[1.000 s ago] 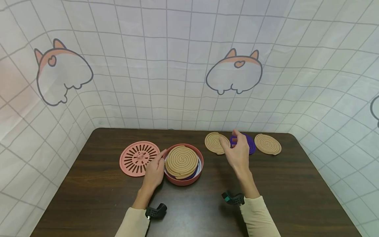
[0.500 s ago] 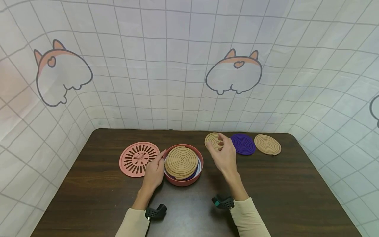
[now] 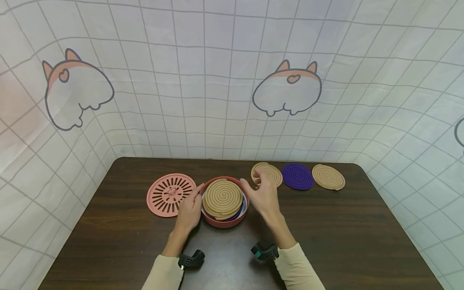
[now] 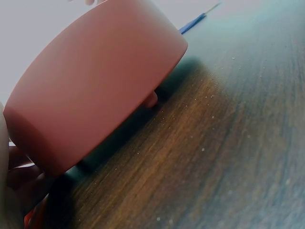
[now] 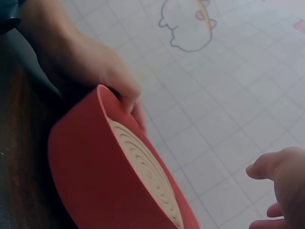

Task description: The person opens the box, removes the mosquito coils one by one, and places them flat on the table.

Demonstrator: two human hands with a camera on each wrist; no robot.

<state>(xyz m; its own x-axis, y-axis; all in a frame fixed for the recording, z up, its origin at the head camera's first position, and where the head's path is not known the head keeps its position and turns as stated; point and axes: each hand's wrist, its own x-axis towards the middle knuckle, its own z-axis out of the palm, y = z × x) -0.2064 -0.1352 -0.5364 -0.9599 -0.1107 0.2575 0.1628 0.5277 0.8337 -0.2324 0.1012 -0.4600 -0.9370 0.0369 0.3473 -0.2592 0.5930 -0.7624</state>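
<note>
White grid-patterned cloth (image 3: 217, 129) with animal drawings rises behind and beside a dark wood-grain worktop (image 3: 355, 229). On it, a red container (image 3: 223, 224) of spiral mats (image 3: 222, 196) sits between 2 hands: the left hand (image 3: 189, 207) grips its wall; the right hand (image 3: 265, 198), thumb and fingers apart, hangs just beside, holding nothing. A pink slotted disc (image 3: 171, 195) lies left; 3 loose mats (image 3: 298, 176) lie near the back edge.
</note>
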